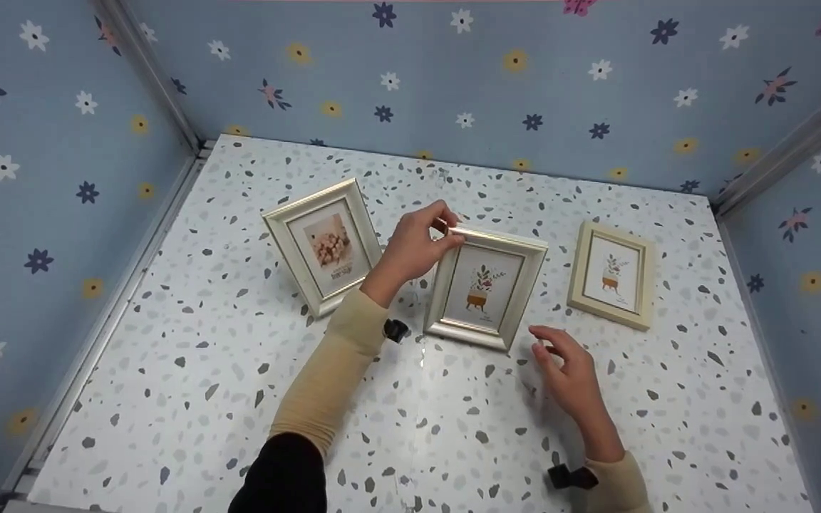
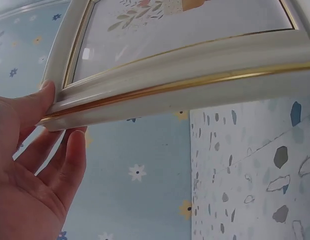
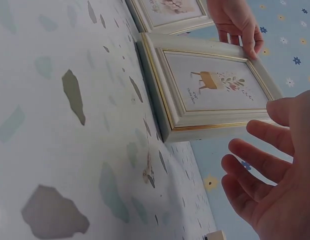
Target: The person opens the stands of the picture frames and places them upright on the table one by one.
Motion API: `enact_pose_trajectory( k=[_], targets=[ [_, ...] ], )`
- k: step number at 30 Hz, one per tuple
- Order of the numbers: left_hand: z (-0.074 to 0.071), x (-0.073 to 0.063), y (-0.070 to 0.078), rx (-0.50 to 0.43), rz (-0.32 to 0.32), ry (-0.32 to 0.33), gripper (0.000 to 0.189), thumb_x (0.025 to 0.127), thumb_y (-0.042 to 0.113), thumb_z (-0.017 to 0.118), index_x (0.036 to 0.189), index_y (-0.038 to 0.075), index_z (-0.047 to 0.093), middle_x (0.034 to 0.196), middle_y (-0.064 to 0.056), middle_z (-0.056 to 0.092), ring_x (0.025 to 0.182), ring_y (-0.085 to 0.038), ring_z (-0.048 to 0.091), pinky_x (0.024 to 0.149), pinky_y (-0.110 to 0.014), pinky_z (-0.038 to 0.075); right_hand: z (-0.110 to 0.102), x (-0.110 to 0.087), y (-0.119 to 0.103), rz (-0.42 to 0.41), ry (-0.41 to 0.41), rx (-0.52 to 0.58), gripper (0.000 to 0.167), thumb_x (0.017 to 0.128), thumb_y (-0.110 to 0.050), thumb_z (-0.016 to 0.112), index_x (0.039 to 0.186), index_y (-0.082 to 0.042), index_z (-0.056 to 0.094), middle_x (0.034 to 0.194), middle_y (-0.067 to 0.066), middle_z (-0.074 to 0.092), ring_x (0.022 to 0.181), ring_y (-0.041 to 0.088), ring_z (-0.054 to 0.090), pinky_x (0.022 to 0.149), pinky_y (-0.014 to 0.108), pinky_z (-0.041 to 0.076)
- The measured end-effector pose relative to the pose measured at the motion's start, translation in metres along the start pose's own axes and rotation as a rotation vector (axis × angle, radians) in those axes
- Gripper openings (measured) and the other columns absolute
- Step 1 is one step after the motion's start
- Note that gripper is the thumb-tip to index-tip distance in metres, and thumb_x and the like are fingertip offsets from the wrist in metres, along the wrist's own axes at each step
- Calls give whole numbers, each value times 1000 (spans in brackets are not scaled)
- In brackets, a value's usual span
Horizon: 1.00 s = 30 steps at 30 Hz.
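Observation:
In the head view a cream picture frame with a potted-plant print stands upright at the middle of the table. My left hand pinches its top left corner, thumb on the front and fingers behind. The left wrist view shows the thumb on that corner of the frame. Close to the frame's lower right side is my right hand, apart from it, fingers loosely bent and holding nothing. The right wrist view shows these spread fingers beside the frame.
Left of the middle frame a second cream picture frame with a flower photo stands tilted back. A third, yellowish frame lies at the right. All rest on a speckled white table, bounded by blue flowered walls.

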<state>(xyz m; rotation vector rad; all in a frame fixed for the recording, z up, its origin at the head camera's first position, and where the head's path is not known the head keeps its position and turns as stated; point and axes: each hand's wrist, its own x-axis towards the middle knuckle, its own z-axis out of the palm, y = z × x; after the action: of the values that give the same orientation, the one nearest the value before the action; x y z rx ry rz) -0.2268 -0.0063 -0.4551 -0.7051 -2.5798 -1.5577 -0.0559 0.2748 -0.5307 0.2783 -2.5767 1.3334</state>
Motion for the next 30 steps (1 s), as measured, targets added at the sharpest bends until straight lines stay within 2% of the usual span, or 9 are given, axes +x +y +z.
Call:
enact_pose_trajectory(
  k=[7,10,15,21,23,30],
  targets=[
    [-4,-9,10,133,138,-5,35,93,21,71,126,12,67,116,-1,66,97,-12,62,81,-26,49,-1,-1,-1,16,-4,-16,26,97,-4,64,122,-5,69,120,2,68,113,18,61,89,46,53],
    [-4,-14,11,141,187,8,32,94,20,70,125,10,70,115,-2,65,100,-14,62,83,-27,50,-1,-2,-1,24,-3,-10,26,97,-3,64,122,-6,69,120,2,68,113,18,61,90,45,53],
    [-3,-20,12,120,227,36,28,95,21,67,120,10,73,116,-4,65,103,-16,62,85,-30,51,-1,-4,1,38,-6,-3,25,97,-4,63,122,-4,69,121,3,67,113,20,61,90,47,53],
    [-4,-26,12,65,252,63,24,95,20,67,116,10,75,115,-4,65,106,-14,62,86,-22,51,-3,-4,2,64,-4,-6,26,99,-9,62,124,-5,68,122,2,67,113,17,60,92,46,52],
    [-5,-28,12,31,258,73,22,95,18,68,113,10,76,115,-4,66,107,-13,61,87,-20,51,-4,-5,3,61,1,-14,26,100,-10,62,125,-6,68,122,1,67,113,16,60,91,42,52],
    [-10,-30,7,-82,322,99,19,91,13,71,108,8,78,116,-7,66,110,-15,61,87,-25,53,-10,-7,6,53,31,11,27,99,-9,62,125,-1,67,121,5,67,113,15,60,90,15,47]
  ],
)
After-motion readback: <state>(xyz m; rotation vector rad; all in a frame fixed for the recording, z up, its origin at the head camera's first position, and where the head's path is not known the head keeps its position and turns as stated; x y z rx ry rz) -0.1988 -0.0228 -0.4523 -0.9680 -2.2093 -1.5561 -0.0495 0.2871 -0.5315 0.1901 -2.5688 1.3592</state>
